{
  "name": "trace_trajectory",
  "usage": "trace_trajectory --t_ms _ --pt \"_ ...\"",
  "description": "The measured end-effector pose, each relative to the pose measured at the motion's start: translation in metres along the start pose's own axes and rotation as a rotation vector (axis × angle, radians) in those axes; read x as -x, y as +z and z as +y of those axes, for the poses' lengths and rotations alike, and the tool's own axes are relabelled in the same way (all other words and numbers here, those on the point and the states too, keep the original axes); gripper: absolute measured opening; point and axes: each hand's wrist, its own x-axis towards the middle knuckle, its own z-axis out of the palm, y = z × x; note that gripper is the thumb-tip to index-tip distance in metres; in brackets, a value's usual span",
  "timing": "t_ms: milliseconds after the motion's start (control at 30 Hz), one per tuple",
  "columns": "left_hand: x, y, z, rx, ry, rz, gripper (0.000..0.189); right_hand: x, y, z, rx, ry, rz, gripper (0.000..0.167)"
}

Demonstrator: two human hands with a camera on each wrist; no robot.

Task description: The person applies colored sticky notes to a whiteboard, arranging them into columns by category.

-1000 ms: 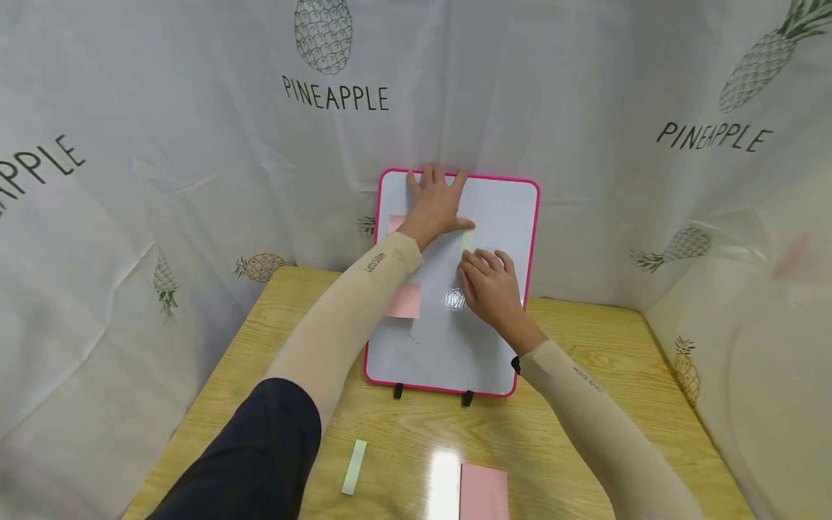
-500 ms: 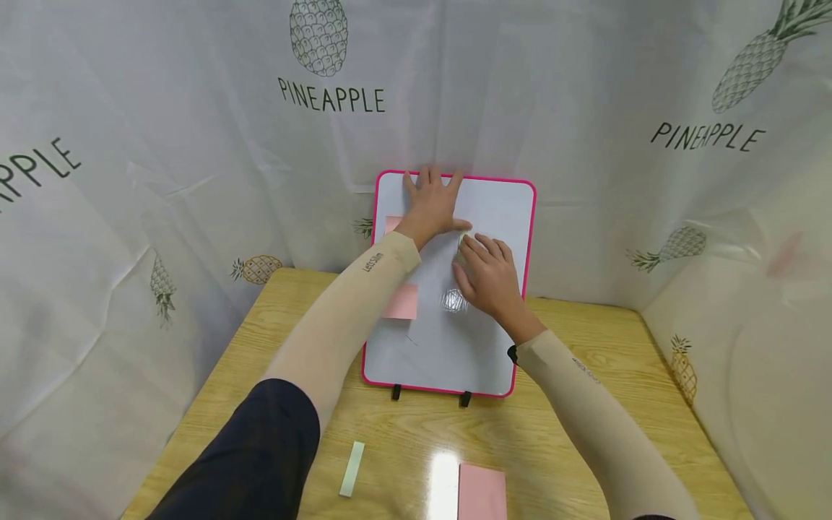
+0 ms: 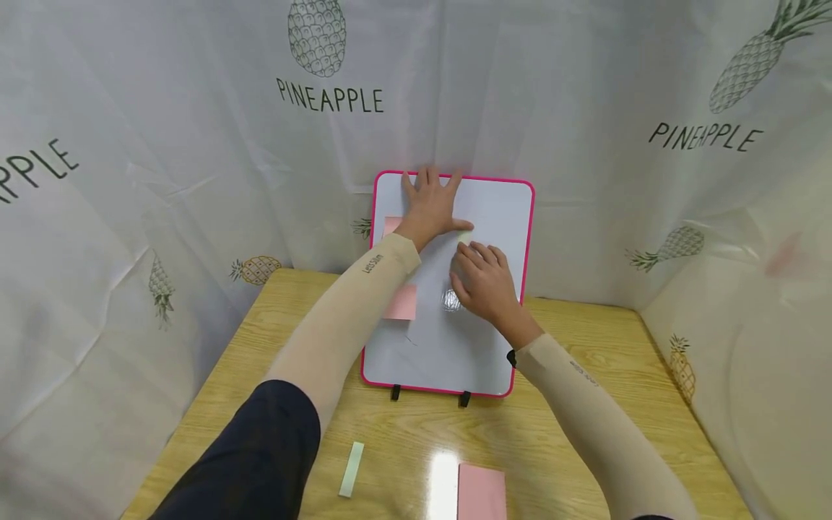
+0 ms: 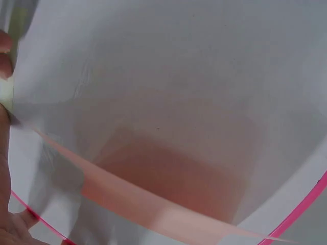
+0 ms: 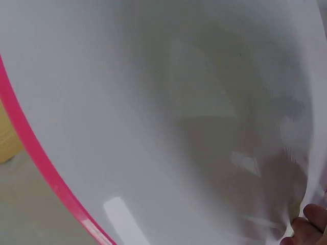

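Whiteboard (image 3: 494, 209) propped upright at the table's (image 3: 572, 433) far edge, two pink notes (image 3: 401, 302) already stuck on its left half; a pale green note (image 3: 465, 236) near centre is being pressed on, while a pink pad (image 3: 482, 492) and green strip (image 3: 352, 469) lie unused nearer. Left hand (image 3: 432, 204) lies flat, fingers spread, steadying the board's top; right hand (image 3: 484, 280) presses relaxed fingers on the green note's lower part.

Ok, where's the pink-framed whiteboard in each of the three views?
Head: whiteboard stands mid-frame on the table, both hands on it.
Left wrist: fills the picture, pink frame at the lower right corner.
Right wrist: fills the picture, frame along the left.
Shared landmark: the pink frame.
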Motion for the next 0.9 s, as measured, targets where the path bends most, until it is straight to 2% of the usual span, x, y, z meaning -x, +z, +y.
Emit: trace_trajectory --t_ms 400,900 --pt "0.0 -0.001 -0.001 0.004 0.001 -0.011 0.105 0.028 0.014 -0.006 -0.042 -0.035 0.105 0.04" --pt "0.005 0.003 -0.005 -0.034 0.017 0.017 0.102 0.046 0.015 -0.016 -0.087 -0.041 0.117 0.04"
